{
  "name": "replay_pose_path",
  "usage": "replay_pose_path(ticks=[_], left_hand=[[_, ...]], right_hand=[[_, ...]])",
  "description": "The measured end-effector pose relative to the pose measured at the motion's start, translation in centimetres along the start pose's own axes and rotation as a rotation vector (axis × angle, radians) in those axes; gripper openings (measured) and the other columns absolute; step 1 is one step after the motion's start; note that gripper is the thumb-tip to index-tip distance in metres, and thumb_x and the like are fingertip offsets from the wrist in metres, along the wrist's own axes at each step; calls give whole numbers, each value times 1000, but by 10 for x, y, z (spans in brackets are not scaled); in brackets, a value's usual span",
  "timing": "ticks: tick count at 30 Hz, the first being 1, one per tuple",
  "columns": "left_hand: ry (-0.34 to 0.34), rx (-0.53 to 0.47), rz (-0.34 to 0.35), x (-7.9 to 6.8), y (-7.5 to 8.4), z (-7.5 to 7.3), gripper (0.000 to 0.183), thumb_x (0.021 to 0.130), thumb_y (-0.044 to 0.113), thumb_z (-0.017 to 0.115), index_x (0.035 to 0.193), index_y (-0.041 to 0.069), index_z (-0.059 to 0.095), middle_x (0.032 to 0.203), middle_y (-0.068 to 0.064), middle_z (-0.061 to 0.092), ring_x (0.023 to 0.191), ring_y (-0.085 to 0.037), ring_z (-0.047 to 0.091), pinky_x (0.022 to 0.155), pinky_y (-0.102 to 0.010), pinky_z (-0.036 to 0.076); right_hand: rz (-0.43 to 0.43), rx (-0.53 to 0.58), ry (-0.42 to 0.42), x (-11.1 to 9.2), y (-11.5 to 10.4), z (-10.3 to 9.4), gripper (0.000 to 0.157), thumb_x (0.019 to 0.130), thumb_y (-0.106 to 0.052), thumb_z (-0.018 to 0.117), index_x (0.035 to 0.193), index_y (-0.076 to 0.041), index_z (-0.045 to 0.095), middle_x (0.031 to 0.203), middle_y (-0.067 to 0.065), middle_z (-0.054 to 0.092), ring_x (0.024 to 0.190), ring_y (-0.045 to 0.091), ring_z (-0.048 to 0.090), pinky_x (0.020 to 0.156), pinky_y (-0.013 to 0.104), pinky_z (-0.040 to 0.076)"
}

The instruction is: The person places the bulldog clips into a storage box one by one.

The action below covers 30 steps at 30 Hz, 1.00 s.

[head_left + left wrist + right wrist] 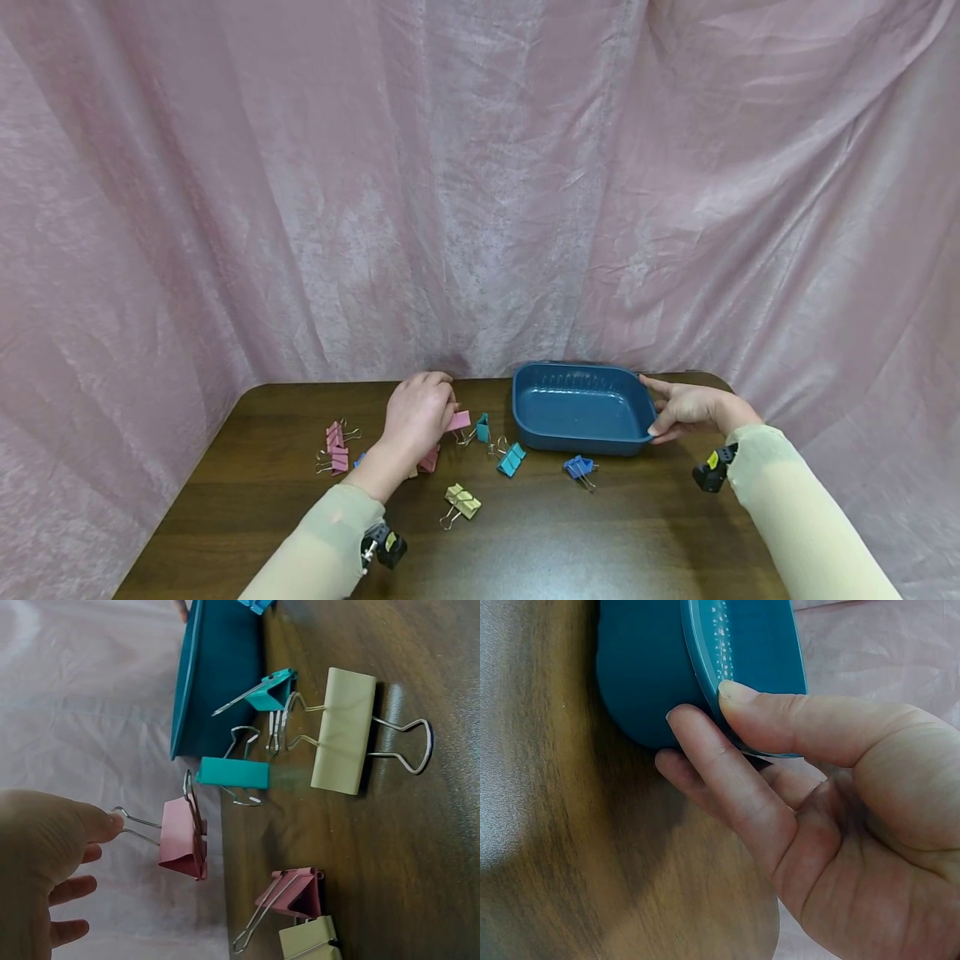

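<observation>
A pink binder clip (pixel 180 836) hangs from my left hand (pixel 422 412), whose thumb and finger pinch one of its wire handles. In the left wrist view the clip appears raised off the table. My right hand (pixel 686 408) grips the right end of a blue tray (pixel 581 444), with the thumb on the rim and fingers against the outer wall. The tray's inside is bare in the head view. Nearest the held clip stands a teal binder clip (pixel 234 772). Beneath my left hand lie a dark pink clip (pixel 296 892) and a yellow clip (pixel 311 941).
Another teal clip (pixel 512 459) and a blue clip (pixel 579 467) lie before the tray. A yellow clip (pixel 462 501) sits nearer the front. Pink clips (pixel 337 447) lie at the left of the wooden table (pixel 600 542). A pink curtain (pixel 480 208) hangs behind.
</observation>
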<state>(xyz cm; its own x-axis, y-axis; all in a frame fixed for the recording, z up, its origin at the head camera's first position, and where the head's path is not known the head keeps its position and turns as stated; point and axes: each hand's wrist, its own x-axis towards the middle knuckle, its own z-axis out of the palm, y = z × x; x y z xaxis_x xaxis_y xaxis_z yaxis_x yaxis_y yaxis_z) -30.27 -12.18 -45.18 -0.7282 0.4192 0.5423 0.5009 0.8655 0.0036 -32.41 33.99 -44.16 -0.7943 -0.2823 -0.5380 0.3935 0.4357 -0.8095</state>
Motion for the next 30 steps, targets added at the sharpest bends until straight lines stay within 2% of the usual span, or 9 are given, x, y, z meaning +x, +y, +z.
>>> replay_pose_path(ticks=[13, 18, 30], left_hand=[[7, -31, -17, 7, -4, -14, 7, 87, 18, 80, 86, 16, 74, 118, -3, 71, 113, -28, 65, 98, -46, 50], [24, -47, -21, 10, -5, -21, 5, 89, 18, 79, 86, 17, 75, 118, -2, 71, 113, -27, 65, 99, -45, 50], [-6, -138, -85, 15, -5, -34, 5, 90, 22, 80, 87, 21, 76, 124, -2, 70, 120, -30, 61, 106, -50, 44]], right_hand=[[-3, 0, -14, 3, 2, -1, 125, 78, 16, 76, 164, -14, -9, 159, 43, -3, 118, 44, 60, 93, 53, 54], [-12, -10, -30, 2, 1, 0, 123, 79, 16, 75, 163, -13, -11, 158, 44, -4, 119, 45, 60, 93, 53, 54], [-20, -7, -29, 0, 0, 1, 120, 81, 18, 72, 163, -13, -11, 158, 44, -5, 114, 41, 63, 93, 53, 54]])
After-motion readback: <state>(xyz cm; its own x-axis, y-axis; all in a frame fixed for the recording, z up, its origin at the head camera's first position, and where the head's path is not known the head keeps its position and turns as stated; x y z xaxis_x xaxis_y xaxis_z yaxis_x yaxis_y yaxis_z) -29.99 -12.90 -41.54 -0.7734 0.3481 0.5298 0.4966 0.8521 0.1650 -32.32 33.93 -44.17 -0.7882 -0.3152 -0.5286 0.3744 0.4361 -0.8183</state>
